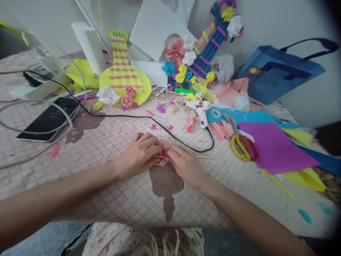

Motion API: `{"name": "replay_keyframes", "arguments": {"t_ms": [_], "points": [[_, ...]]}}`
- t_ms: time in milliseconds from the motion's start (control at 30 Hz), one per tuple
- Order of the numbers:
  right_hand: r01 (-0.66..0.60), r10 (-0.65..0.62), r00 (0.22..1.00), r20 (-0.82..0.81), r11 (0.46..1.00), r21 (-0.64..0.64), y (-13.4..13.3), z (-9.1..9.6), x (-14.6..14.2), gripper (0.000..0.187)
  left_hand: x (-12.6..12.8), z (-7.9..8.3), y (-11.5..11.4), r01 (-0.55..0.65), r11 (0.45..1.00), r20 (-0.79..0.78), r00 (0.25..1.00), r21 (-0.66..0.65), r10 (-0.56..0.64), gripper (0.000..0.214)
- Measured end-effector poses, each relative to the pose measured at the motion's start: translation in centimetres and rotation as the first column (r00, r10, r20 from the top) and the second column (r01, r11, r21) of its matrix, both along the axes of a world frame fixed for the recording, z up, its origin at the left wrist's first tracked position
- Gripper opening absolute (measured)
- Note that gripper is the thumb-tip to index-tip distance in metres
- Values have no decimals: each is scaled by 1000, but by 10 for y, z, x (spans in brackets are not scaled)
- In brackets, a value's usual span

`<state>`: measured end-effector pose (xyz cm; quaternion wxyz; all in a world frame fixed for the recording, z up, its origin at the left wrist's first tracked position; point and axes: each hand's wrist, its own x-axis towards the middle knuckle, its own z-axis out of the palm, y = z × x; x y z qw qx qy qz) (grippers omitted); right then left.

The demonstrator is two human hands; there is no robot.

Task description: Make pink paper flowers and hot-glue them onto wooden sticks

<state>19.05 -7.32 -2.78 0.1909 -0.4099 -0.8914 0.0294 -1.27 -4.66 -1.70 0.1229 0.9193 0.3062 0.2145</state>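
Observation:
Between my two hands is a small piece of folded pink paper (161, 156), low over the table near its front edge. My left hand (140, 153) pinches it from the left, fingers curled. From the right, the fingertips of my right hand (185, 163) are closed on the same pink paper. Much of the paper is hidden behind my fingers. Just beyond lies a small bundle of pink paper strips (190, 124), beside a white glue gun (200, 111). A thin wooden stick (207, 157) rests right of my right hand.
A black cord (128, 116) crosses the table. Scissors (243, 146) and purple paper (277, 145) lie right. Behind stand a yellow paper guitar (125, 74), a blue flower-decked one (205, 53) and a blue bag (277, 74). A phone (49, 119) and power strip (39, 85) are left.

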Motion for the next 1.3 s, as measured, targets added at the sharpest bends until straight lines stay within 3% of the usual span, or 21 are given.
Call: {"name": "replay_keyframes", "arguments": {"t_ms": [367,900,1300], "points": [[-15,9,997,-80,997,-74,-1,-1,1,10,1,1,-4,-17,1000,-41,999,2,17,15],[-14,13,999,-47,1000,-13,0,-1,-2,19,5,-1,-7,-67,997,0,998,49,68,10],[-20,14,996,-88,997,-69,0,3,-1,17,5,-3,-7,-93,996,37,995,-15,93,5]]}}
